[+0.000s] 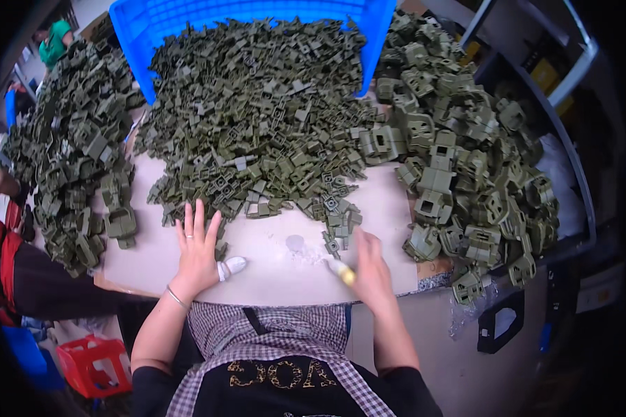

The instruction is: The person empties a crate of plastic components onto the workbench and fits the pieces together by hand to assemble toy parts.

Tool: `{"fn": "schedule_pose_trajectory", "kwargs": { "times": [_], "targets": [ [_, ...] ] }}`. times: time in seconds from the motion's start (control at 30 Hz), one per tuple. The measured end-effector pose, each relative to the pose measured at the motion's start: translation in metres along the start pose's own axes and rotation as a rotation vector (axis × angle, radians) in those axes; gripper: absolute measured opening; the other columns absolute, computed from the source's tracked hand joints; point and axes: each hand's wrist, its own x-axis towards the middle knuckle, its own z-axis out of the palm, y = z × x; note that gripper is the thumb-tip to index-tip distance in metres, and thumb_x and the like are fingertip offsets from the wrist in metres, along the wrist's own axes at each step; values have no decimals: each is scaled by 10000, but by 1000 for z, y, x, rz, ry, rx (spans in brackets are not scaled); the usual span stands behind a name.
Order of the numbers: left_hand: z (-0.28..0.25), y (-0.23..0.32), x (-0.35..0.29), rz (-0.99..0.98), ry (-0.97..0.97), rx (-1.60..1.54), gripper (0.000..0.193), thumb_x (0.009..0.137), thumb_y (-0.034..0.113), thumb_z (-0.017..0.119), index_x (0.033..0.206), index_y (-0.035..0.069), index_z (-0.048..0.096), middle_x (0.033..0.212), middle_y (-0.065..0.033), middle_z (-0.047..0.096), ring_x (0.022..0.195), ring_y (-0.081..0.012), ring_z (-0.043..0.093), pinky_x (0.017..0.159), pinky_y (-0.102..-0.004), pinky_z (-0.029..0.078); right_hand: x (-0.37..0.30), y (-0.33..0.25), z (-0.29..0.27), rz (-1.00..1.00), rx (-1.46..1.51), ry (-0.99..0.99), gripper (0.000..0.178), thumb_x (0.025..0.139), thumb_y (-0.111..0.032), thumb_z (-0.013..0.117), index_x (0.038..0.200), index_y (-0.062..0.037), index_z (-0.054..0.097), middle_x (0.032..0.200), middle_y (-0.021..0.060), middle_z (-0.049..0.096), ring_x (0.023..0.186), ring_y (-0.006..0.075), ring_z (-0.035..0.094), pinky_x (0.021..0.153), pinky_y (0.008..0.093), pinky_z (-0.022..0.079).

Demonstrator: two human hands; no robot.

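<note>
My left hand [200,251] lies flat at the near edge of a large heap of small olive-green plastic parts [257,132]. Its fingers are spread, a white wrap covers the thumb, and nothing is held. Over the table's near right side, my right hand [373,274] is smeared by motion, with a white and yellow wrap on its thumb. Closest to it is a small cluster of green parts [339,224] trailing from the heap. Whether the right fingers hold anything is not visible. Small pale bits [309,251] lie on the tabletop [278,278] between both hands.
A blue plastic crate [243,12] lies tipped behind the heap. Larger green molded parts are piled at the right [459,174] and left [83,153]. A person's red-and-black sleeve [3,257] is at far left, above a red basket [94,365].
</note>
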Motion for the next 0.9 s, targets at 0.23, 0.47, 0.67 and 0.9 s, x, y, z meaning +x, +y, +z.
{"fn": "schedule_pose_trajectory", "kwargs": {
  "times": [0.23,0.47,0.67,0.9],
  "targets": [
    [20,-15,43,85,221,-83,711,744,364,701,1329,95,399,1489,-183,132,1352,-471,65,1038,-613,171,70,-30,1,-14,-34,-135,646,767,-216,676,1319,-60,379,1133,222,452,994,390,535,819,445,468],
    [6,-1,37,144,243,-113,634,735,414,694,1253,114,482,1476,-215,163,1361,-437,94,1048,-622,65,188,54,2,-172,-672,338,694,729,11,568,1368,-125,334,1418,103,303,1235,323,368,982,468,363],
    [7,-12,22,112,271,-149,627,758,399,678,1265,103,457,1465,-209,202,1356,-423,138,1068,-588,83,221,39,-42,-291,-350,177,517,656,-6,667,1151,-128,581,1032,114,526,1024,286,494,879,388,437],
    [-12,1,38,191,462,-339,636,779,305,680,1301,69,404,1442,-190,285,1345,-389,220,1086,-505,158,209,23,-98,-224,1037,237,488,855,17,553,1322,-40,424,1162,61,561,1029,154,557,868,265,465]
  ]
}}
